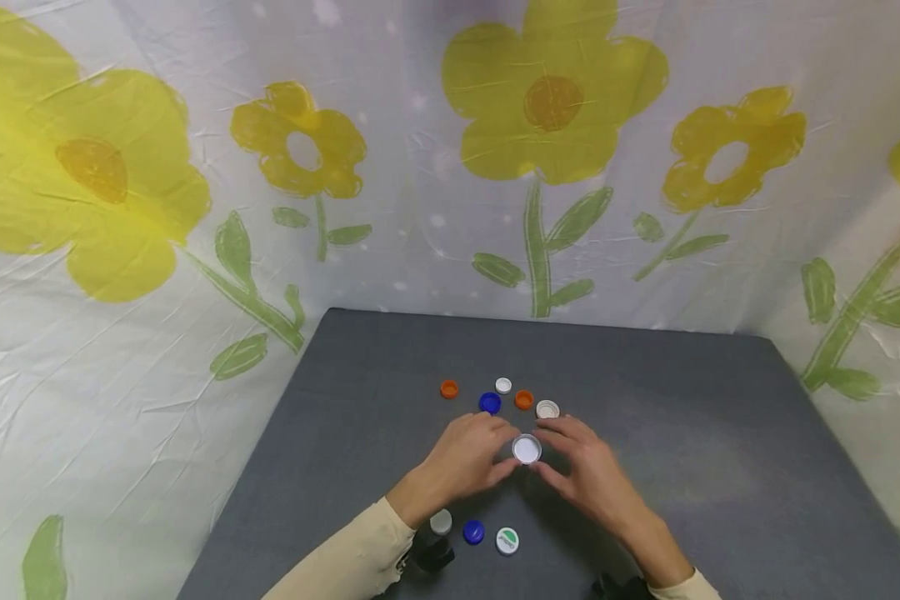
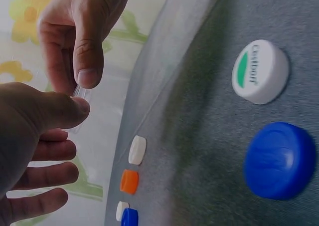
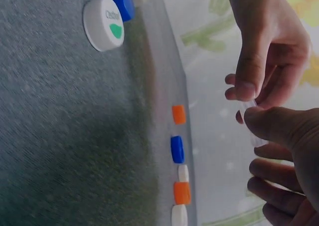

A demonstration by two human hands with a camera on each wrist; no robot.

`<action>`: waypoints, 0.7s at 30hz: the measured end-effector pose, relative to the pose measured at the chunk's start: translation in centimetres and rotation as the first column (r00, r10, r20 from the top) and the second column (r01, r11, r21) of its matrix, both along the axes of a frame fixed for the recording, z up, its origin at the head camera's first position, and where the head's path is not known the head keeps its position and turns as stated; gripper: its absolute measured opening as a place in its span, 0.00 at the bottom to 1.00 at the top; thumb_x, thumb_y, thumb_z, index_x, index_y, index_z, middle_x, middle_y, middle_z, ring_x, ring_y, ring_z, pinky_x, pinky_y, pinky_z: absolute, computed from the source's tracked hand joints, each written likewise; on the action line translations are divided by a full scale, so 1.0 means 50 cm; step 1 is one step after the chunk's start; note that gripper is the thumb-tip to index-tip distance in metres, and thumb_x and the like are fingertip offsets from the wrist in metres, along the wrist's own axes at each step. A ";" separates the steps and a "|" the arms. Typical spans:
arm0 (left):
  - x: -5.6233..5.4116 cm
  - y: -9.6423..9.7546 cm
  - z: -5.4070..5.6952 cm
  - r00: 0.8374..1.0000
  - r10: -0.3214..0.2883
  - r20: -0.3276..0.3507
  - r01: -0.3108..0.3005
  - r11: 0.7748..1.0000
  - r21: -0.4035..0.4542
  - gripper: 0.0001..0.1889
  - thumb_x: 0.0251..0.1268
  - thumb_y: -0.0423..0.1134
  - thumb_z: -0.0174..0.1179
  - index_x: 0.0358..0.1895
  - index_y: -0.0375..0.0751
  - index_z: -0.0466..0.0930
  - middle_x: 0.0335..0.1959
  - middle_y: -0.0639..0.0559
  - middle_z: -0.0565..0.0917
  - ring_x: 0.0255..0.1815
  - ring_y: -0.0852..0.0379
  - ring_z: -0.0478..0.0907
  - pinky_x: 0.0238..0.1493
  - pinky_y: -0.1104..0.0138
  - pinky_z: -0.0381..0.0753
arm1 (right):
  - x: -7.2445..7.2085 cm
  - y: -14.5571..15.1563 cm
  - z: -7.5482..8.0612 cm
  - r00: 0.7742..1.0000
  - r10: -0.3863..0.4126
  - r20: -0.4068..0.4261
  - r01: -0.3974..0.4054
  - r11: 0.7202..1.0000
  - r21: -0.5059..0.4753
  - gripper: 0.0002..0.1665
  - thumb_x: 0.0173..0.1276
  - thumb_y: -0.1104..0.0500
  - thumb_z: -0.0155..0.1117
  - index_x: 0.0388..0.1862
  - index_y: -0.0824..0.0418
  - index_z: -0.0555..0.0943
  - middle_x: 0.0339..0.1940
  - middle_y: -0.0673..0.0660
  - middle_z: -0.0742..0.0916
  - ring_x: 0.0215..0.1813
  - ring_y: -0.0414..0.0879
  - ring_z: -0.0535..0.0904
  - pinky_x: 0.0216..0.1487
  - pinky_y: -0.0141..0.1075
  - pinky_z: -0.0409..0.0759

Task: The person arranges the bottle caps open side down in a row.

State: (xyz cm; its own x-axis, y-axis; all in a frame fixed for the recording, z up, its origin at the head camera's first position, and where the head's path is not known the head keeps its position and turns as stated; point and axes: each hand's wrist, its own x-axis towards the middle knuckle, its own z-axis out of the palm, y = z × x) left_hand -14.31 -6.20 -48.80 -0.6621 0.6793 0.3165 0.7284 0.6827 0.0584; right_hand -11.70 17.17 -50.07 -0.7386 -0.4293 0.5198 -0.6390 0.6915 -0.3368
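Observation:
A small round clear-rimmed lid (image 1: 527,449), whitish in its middle in the head view, is held above the table between both hands. My left hand (image 1: 471,450) pinches its left edge, thumb toward me and fingers on the far side. On the opposite edge my right hand (image 1: 591,468) pinches it in the same way. In the left wrist view the lid (image 2: 79,92) looks thin and transparent, largely covered by the thumbs. The remaining fingers of my right hand (image 3: 286,161) spread loosely below it in the right wrist view.
Beyond the hands lie orange caps (image 1: 449,389) (image 1: 524,400), a blue cap (image 1: 490,403) and white caps (image 1: 503,386) (image 1: 547,409). Nearer are a whitish cap (image 1: 441,522), a blue cap (image 1: 474,532) and a white-green printed cap (image 1: 507,541). A flowered curtain (image 1: 420,242) surrounds the grey table (image 1: 720,400).

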 end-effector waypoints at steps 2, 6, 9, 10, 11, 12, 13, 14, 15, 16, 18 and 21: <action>0.006 -0.006 -0.002 1.000 -0.014 -0.002 0.014 1.000 0.008 0.18 0.69 0.53 0.76 0.55 0.49 0.91 0.48 0.57 0.93 0.48 0.57 0.88 0.48 0.63 0.87 | 0.004 -0.002 -0.007 1.000 0.021 -0.020 -0.021 1.000 -0.006 0.26 0.53 0.61 0.91 0.51 0.64 0.92 0.57 0.61 0.92 0.63 0.63 0.88 0.66 0.60 0.83; 0.016 -0.014 -0.007 0.999 -0.030 0.011 0.030 0.999 0.017 0.17 0.69 0.52 0.77 0.55 0.49 0.91 0.48 0.56 0.93 0.48 0.57 0.88 0.50 0.63 0.87 | 0.011 -0.004 -0.018 0.998 0.050 -0.041 -0.051 0.999 -0.020 0.27 0.53 0.60 0.91 0.51 0.65 0.92 0.57 0.60 0.92 0.62 0.62 0.88 0.63 0.59 0.85; 0.021 -0.019 -0.012 0.999 -0.030 0.018 0.030 0.999 0.033 0.18 0.68 0.52 0.77 0.55 0.49 0.91 0.49 0.56 0.93 0.48 0.58 0.88 0.50 0.63 0.87 | 0.015 -0.008 -0.024 0.998 0.056 -0.038 -0.057 0.998 -0.030 0.26 0.53 0.60 0.90 0.51 0.65 0.91 0.56 0.59 0.92 0.62 0.62 0.88 0.63 0.60 0.85; 0.022 -0.021 -0.015 0.999 -0.029 0.020 0.028 0.999 0.041 0.18 0.68 0.52 0.77 0.55 0.49 0.91 0.49 0.57 0.93 0.48 0.58 0.88 0.50 0.63 0.87 | 0.016 -0.009 -0.025 0.998 0.056 -0.035 -0.057 0.998 -0.034 0.26 0.54 0.60 0.89 0.52 0.65 0.91 0.57 0.59 0.92 0.62 0.61 0.88 0.64 0.60 0.85; 0.024 -0.024 -0.017 0.999 -0.028 0.016 0.027 0.998 0.053 0.18 0.68 0.52 0.77 0.55 0.49 0.91 0.50 0.57 0.93 0.47 0.58 0.88 0.50 0.63 0.87 | 0.018 -0.010 -0.025 0.998 0.054 -0.032 -0.055 0.998 -0.039 0.26 0.54 0.61 0.89 0.52 0.65 0.91 0.57 0.59 0.92 0.62 0.61 0.88 0.64 0.60 0.85; 0.025 -0.026 -0.019 1.000 -0.026 0.014 0.025 0.998 0.066 0.19 0.68 0.51 0.78 0.56 0.48 0.91 0.51 0.57 0.93 0.48 0.58 0.88 0.50 0.62 0.87 | 0.019 -0.010 -0.026 0.998 0.052 -0.025 -0.053 0.998 -0.047 0.25 0.55 0.61 0.88 0.52 0.64 0.91 0.57 0.59 0.92 0.62 0.62 0.88 0.64 0.60 0.84; 0.026 -0.028 -0.020 1.000 -0.022 0.012 0.021 0.996 0.081 0.19 0.68 0.51 0.78 0.57 0.48 0.91 0.52 0.56 0.93 0.48 0.58 0.88 0.50 0.62 0.87 | 0.020 -0.010 -0.026 0.999 0.049 -0.014 -0.050 0.997 -0.058 0.25 0.55 0.61 0.87 0.52 0.64 0.91 0.57 0.58 0.92 0.62 0.62 0.88 0.64 0.61 0.84; 0.028 -0.030 -0.021 1.000 -0.019 0.008 0.018 0.995 0.097 0.20 0.68 0.51 0.78 0.58 0.48 0.91 0.53 0.56 0.93 0.49 0.58 0.88 0.50 0.62 0.87 | 0.021 -0.010 -0.026 0.999 0.043 0.000 -0.043 0.997 -0.068 0.24 0.56 0.61 0.87 0.52 0.63 0.91 0.57 0.58 0.92 0.62 0.61 0.88 0.65 0.60 0.84; 0.029 -0.031 -0.022 1.000 -0.018 0.000 0.018 0.994 0.112 0.20 0.67 0.50 0.78 0.58 0.47 0.91 0.53 0.56 0.92 0.49 0.57 0.88 0.50 0.62 0.87 | 0.022 -0.010 -0.026 0.999 0.036 0.019 -0.034 0.996 -0.079 0.24 0.57 0.61 0.86 0.53 0.62 0.91 0.57 0.57 0.92 0.63 0.60 0.88 0.64 0.60 0.84; 0.029 -0.032 -0.022 1.000 -0.020 -0.013 0.022 0.992 0.127 0.20 0.67 0.50 0.79 0.58 0.47 0.91 0.54 0.55 0.92 0.49 0.57 0.88 0.49 0.61 0.87 | 0.023 -0.010 -0.025 0.999 0.030 0.039 -0.026 0.996 -0.091 0.23 0.58 0.61 0.86 0.53 0.61 0.91 0.57 0.57 0.92 0.63 0.59 0.88 0.64 0.59 0.84; 0.031 -0.032 -0.023 0.998 -0.028 -0.049 0.035 0.989 0.147 0.20 0.66 0.49 0.79 0.58 0.47 0.91 0.53 0.55 0.93 0.48 0.58 0.88 0.48 0.62 0.87 | 0.025 -0.009 -0.023 0.995 0.016 0.095 -0.005 0.993 -0.116 0.21 0.61 0.60 0.85 0.53 0.59 0.91 0.57 0.55 0.93 0.63 0.57 0.89 0.63 0.58 0.85; 0.033 -0.031 -0.024 0.992 -0.056 -0.114 0.075 0.983 0.169 0.18 0.65 0.47 0.80 0.55 0.48 0.92 0.51 0.57 0.93 0.45 0.59 0.87 0.46 0.65 0.85 | 0.029 -0.010 -0.018 0.982 0.010 0.189 0.018 0.989 -0.147 0.17 0.66 0.58 0.83 0.53 0.56 0.91 0.59 0.53 0.93 0.62 0.52 0.90 0.60 0.56 0.87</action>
State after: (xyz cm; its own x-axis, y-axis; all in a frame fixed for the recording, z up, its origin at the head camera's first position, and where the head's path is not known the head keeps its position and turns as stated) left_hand -12.66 -7.76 -49.98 -0.5732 0.6491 0.5001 0.7798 0.6196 0.0896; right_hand -10.28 16.69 -50.96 -0.8308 -0.3553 0.4285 -0.5517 0.6279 -0.5490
